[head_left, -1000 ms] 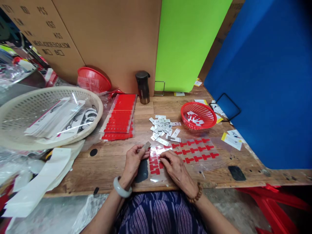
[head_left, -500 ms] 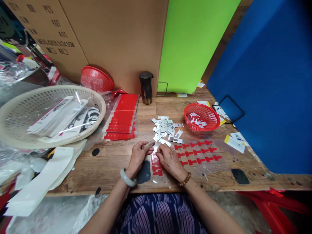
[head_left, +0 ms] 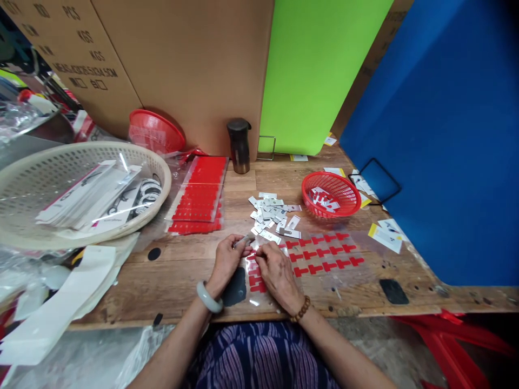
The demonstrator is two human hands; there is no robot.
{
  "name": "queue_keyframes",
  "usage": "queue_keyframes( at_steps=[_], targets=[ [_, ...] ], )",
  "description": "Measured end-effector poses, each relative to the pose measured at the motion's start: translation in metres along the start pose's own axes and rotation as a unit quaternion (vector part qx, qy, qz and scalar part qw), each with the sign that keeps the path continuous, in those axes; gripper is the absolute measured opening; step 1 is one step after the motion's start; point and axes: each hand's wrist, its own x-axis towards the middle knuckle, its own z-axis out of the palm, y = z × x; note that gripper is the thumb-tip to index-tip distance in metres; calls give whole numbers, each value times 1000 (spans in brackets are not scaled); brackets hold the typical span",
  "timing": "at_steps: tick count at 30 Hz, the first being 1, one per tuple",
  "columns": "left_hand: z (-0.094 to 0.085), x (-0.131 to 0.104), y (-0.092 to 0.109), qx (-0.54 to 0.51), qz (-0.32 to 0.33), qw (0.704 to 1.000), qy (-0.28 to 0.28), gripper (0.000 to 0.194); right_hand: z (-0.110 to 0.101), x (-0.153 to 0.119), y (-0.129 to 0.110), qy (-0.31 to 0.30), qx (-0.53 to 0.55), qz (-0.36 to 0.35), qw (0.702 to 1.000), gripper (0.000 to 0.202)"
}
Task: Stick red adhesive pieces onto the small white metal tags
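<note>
My left hand [head_left: 229,258], a pale bangle on its wrist, is closed on a small flat grey piece [head_left: 245,240] between thumb and fingers. Close beside it, my right hand [head_left: 279,273] has its fingertips pinched together over a clear sheet of red T-shaped stickers [head_left: 312,255]. What those fingertips hold is hidden. Part of the sheet lies under the right hand, and red stickers [head_left: 256,282] show between the two hands. Just beyond the fingers lies a loose pile of small white and grey flat pieces [head_left: 271,212].
A red basket [head_left: 352,201] with white-and-red pieces stands to the right. Stacked red sticker sheets [head_left: 203,186] and a dark bottle [head_left: 239,147] are behind left. A large white basket [head_left: 160,208] holds printed cards. Green [head_left: 312,75] and blue [head_left: 446,146] panels border the table.
The whole view has shifted slightly. My right fingertips have moved a little over the red stickers toward my left hand, which still grips the grey piece.
</note>
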Motion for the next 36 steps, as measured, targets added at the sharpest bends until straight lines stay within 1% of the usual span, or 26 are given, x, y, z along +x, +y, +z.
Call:
queue_keyframes(
  at_steps=[7, 12, 15, 18, 21, 22, 24, 28, 33, 36],
  targets=[
    [1, -1, 2, 15, -1, 1000, 6, 18, -10, -7, -4, -27, 90, -5, 996, 18],
    [-1, 0, 0, -4, -19, 1000, 2, 19, -17, -10, -1, -52, 198, -11, 979, 15],
    [-3, -3, 3, -21, -42, 999, -16, 18, -25, -11, 2, -49, 260, 26, 964, 9],
    [-5, -15, 12, -56, -81, 993, -62, 23, -39, -10, 0, -36, 291, 69, 954, 7],
    [-5, -33, 25, -111, -155, 972, -140, 31, -53, -8, -2, -16, 272, 73, 959, 7],
    [-5, -39, 29, -118, -179, 964, -158, 33, -57, -7, -3, -13, 259, 65, 964, 7],
    [-5, -48, 36, -118, -211, 954, -176, 35, -61, -6, -2, -17, 235, 47, 971, 6],
    [-6, -56, 41, -106, -224, 947, -202, 39, -63, -8, -2, -54, 224, 23, 973, 8],
    [-5, -56, 39, -80, -230, 941, -235, 40, -66, -12, -6, -100, 208, 27, 973, 12],
    [-4, -54, 39, -62, -235, 939, -245, 41, -69, -12, -8, -114, 193, 28, 974, 13]
  ],
)
